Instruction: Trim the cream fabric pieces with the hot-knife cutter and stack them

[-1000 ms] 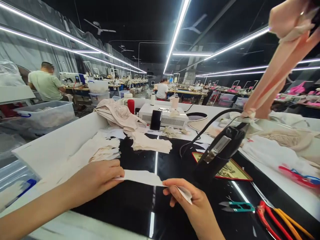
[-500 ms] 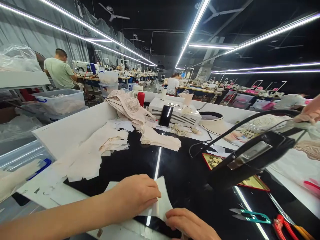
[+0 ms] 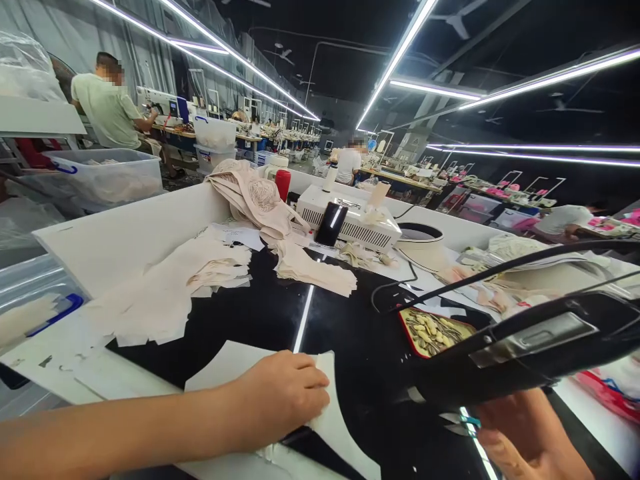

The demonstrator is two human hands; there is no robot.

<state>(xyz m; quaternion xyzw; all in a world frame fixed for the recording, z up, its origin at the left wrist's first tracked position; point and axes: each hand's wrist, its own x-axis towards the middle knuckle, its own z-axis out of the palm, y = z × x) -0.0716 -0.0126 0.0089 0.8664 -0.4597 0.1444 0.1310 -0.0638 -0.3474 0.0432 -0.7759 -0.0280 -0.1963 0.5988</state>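
My left hand (image 3: 287, 397) lies over a white flat piece (image 3: 333, 400), possibly card or fabric, with fingers bent and pressed together at its folded edge. The piece rests on the black tabletop (image 3: 240, 320). To the right, my right hand (image 3: 525, 433) closes around the teal handle of small thread snips (image 3: 463, 423), their blades pointing left. Most of the handle is hidden by my fingers. Just above this hand, a black elongated device with a cord (image 3: 530, 340) cuts across the view and covers part of the table.
Stacks of beige cut fabric (image 3: 150, 283) and a beige bra (image 3: 250, 193) lie ahead. A white vented box (image 3: 350, 213) stands behind a phone (image 3: 331, 223). A shallow tray (image 3: 435, 330) holds shells or seeds. People sit at machines beyond.
My right hand has left the white piece and moved right onto the snips. The white piece lies more spread out. The black device appears farther right, and the other person's hand on it is gone from view.
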